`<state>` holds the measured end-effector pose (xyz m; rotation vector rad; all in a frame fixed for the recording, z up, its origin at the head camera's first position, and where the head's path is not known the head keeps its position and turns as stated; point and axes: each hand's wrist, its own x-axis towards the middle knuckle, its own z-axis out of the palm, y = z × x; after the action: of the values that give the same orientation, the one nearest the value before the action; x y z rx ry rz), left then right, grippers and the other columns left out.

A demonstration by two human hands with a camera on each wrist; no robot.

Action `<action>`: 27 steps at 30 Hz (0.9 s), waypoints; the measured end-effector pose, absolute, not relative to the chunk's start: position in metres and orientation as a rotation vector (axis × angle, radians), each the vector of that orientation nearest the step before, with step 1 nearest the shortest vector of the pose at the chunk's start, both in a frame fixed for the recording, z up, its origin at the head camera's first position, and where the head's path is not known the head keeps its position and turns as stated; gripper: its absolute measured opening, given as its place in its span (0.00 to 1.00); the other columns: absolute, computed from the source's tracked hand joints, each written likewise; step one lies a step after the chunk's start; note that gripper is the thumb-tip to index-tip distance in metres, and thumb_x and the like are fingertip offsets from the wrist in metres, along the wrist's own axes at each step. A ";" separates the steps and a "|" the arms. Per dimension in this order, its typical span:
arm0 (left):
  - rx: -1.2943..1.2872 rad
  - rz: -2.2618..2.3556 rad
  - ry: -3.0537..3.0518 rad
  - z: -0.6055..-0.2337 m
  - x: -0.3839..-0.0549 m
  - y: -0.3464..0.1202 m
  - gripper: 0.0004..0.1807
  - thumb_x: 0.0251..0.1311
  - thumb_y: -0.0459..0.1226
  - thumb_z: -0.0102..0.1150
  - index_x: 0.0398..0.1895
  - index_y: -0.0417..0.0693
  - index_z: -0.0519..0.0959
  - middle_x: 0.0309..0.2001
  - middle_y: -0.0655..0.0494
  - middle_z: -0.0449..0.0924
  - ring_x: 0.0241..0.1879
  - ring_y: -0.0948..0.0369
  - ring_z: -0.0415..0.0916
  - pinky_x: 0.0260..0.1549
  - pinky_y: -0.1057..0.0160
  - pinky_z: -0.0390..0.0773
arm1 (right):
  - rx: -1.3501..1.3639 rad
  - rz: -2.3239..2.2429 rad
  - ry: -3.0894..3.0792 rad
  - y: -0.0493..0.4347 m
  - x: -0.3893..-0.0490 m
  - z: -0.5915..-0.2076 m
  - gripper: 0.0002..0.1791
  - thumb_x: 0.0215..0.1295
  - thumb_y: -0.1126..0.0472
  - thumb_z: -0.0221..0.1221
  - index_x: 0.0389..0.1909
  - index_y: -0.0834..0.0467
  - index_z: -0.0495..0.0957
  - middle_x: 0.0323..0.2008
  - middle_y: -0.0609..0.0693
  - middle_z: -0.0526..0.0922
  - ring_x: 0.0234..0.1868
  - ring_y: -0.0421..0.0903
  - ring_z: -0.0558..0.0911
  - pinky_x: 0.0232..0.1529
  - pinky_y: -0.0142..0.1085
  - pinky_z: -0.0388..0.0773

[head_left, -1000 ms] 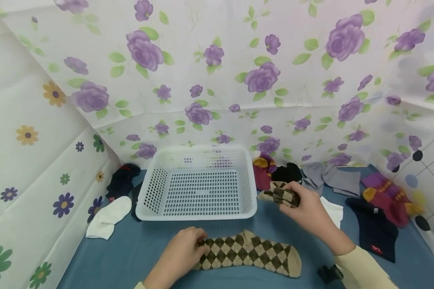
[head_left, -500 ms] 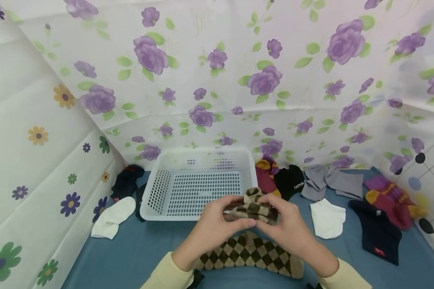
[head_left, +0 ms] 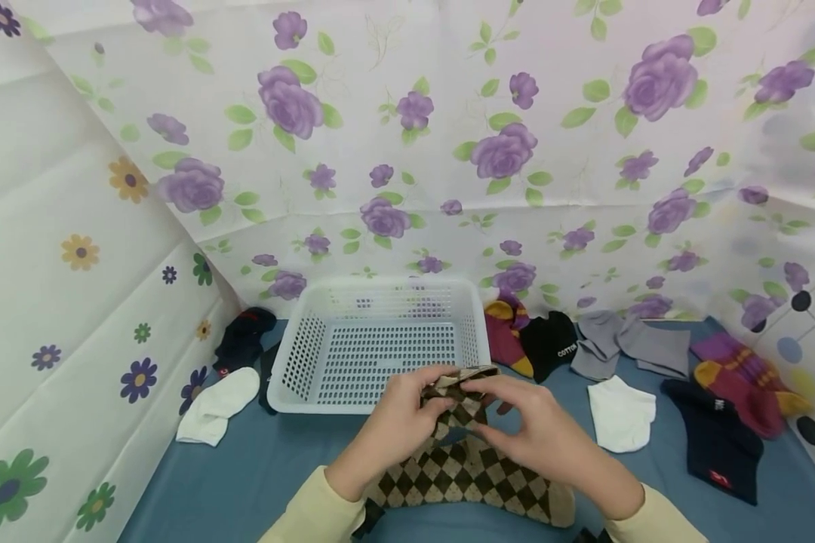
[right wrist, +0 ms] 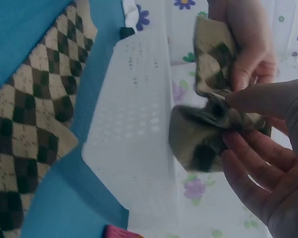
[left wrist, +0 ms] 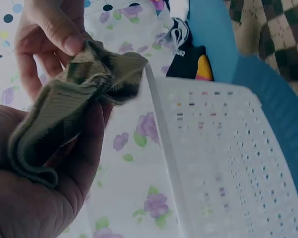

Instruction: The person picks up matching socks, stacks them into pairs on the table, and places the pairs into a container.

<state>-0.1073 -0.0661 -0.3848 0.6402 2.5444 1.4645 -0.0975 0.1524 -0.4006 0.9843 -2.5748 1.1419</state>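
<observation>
Both hands hold one brown and beige argyle sock (head_left: 463, 413) up in front of the basket. My left hand (head_left: 402, 416) grips its ribbed cuff, which curves open inside the palm in the left wrist view. My right hand (head_left: 542, 424) pinches the bunched other part between thumb and fingers, as the right wrist view shows on the crumpled fabric (right wrist: 191, 141). Below the hands, a matching argyle sock (head_left: 475, 483) lies flat on the blue cloth, its toe to the right. The forearms and hands cover part of it in the head view.
A white perforated basket (head_left: 326, 409) stands behind the hands. Left of it lie a white sock (head_left: 217, 407) and a navy sock (head_left: 243, 339). To the right are maroon (head_left: 505, 343), black (head_left: 548, 345), grey (head_left: 598, 343), white (head_left: 621, 415) and navy socks (head_left: 720, 445).
My right hand has brought the bunched argyle sock leftward from the right of the basket. My left hand has let go of the flat sock and taken the bunched one, which is now partly unfolded.
</observation>
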 end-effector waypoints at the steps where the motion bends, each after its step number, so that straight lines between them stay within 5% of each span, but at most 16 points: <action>1: 0.645 1.445 2.551 -0.384 -0.108 -0.067 0.21 0.64 0.36 0.55 0.58 0.65 0.72 0.46 0.61 0.81 0.23 0.69 0.76 0.25 0.70 0.76 | 0.985 1.144 -2.550 0.154 -0.098 -0.400 0.29 0.53 0.63 0.67 0.56 0.41 0.73 0.49 0.37 0.79 0.41 0.33 0.79 0.35 0.28 0.78; 6: 0.716 1.380 2.583 -0.380 -0.109 -0.071 0.21 0.65 0.32 0.52 0.57 0.64 0.73 0.48 0.60 0.80 0.32 0.68 0.79 0.31 0.71 0.77 | 0.937 1.118 -2.302 0.154 -0.097 -0.397 0.20 0.52 0.66 0.67 0.45 0.46 0.81 0.43 0.40 0.82 0.43 0.37 0.80 0.43 0.25 0.75; 10: 0.815 1.288 2.613 -0.376 -0.109 -0.070 0.22 0.65 0.29 0.51 0.58 0.61 0.72 0.51 0.60 0.78 0.39 0.70 0.78 0.36 0.73 0.77 | 0.914 1.060 -2.179 0.150 -0.100 -0.393 0.21 0.47 0.66 0.69 0.45 0.49 0.81 0.47 0.45 0.81 0.50 0.42 0.76 0.50 0.26 0.71; 16: 0.934 1.152 2.624 -0.373 -0.109 -0.068 0.21 0.64 0.30 0.52 0.58 0.59 0.73 0.52 0.61 0.78 0.43 0.71 0.77 0.38 0.75 0.76 | 0.923 1.068 -2.473 0.148 -0.104 -0.389 0.20 0.60 0.55 0.62 0.54 0.42 0.74 0.51 0.39 0.78 0.46 0.33 0.78 0.38 0.29 0.78; 22: 0.857 1.136 2.602 -0.373 -0.108 -0.067 0.22 0.64 0.37 0.54 0.62 0.56 0.70 0.49 0.58 0.81 0.23 0.72 0.74 0.26 0.73 0.75 | 0.884 1.120 -2.530 0.152 -0.108 -0.391 0.21 0.65 0.64 0.56 0.56 0.42 0.73 0.45 0.42 0.83 0.28 0.31 0.78 0.25 0.26 0.73; 27: 0.664 1.131 2.719 -0.375 -0.110 -0.071 0.22 0.65 0.39 0.54 0.62 0.56 0.71 0.18 0.55 0.78 0.07 0.67 0.62 0.11 0.70 0.68 | 0.863 0.981 -2.392 0.160 -0.113 -0.387 0.20 0.60 0.75 0.56 0.45 0.48 0.78 0.47 0.45 0.79 0.33 0.37 0.78 0.28 0.25 0.73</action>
<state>-0.1104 -0.0715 -0.3753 0.6644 2.7194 1.1314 -0.1128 0.1605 -0.3874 0.8628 -2.3922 0.9811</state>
